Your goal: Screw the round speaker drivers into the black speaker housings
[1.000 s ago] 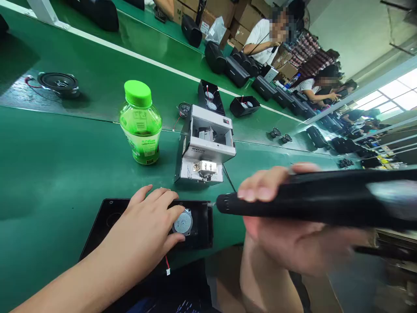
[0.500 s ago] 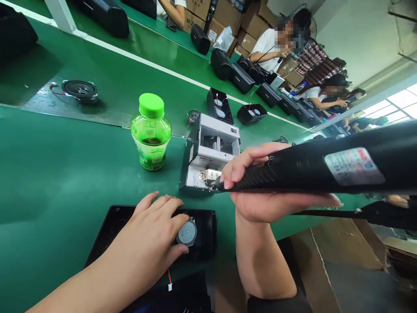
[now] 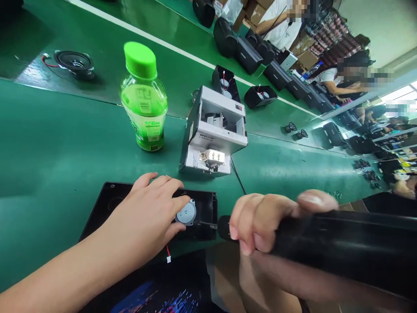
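My right hand is wrapped round a black electric screwdriver, its thin bit pointing left over the right part of a black speaker box. Inside the open box sits a round grey speaker magnet. My left hand lies over the box with fingers spread, thumb and forefinger at the magnet's left edge. A red wire with a white plug hangs out at the box's front edge. Whether the bit touches a screw cannot be made out.
Behind the box stand a screw feeder and a green-capped bottle. A loose speaker lies at the back left. Open speaker boxes are farther back. People work across the bench.
My right hand has brought the screwdriver from the screw feeder down to the right side of the box. My left hand has stayed at the magnet. The view has tilted downward.
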